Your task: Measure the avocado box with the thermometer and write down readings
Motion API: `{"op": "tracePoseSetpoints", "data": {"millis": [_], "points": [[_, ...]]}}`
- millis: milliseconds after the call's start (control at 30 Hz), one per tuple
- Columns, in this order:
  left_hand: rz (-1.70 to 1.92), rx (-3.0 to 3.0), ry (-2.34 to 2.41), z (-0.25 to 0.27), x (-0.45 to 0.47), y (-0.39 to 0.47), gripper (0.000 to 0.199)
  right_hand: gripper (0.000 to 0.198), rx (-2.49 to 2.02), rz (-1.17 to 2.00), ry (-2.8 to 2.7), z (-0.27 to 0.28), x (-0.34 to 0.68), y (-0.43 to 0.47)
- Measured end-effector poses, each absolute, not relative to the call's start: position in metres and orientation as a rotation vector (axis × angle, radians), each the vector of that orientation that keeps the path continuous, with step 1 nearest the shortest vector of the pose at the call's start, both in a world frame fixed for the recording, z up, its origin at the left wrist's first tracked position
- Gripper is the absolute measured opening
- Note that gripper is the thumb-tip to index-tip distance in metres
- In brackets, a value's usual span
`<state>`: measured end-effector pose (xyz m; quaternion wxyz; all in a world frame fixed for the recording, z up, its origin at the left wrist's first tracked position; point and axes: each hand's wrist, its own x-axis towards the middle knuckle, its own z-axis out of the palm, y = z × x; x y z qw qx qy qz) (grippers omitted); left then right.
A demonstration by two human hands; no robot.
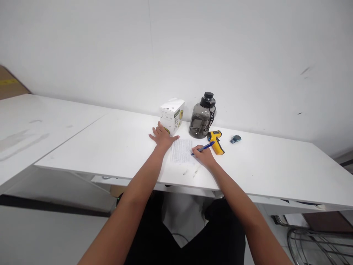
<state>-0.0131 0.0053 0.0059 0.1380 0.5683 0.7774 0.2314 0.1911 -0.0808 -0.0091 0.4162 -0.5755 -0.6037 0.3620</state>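
Head: pen (206,146) near paper's (181,151) edge

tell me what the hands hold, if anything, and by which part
The right hand holds a blue pen near its writing tip; the left hand grips nothing.

Box (167,118), bottle (199,123) ahead, open tabletop (110,147) leftward
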Motion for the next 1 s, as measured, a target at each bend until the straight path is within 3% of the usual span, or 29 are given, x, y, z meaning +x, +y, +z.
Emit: {"op": "tracePoseSetpoints", "data": {"millis": [1000], "points": [[0.670,1.649,2.229,-0.002,-0.016,0.014,0.142,0.030,-1.448,0.832,-1.503,-0.016,0.192,-0.076]]}}
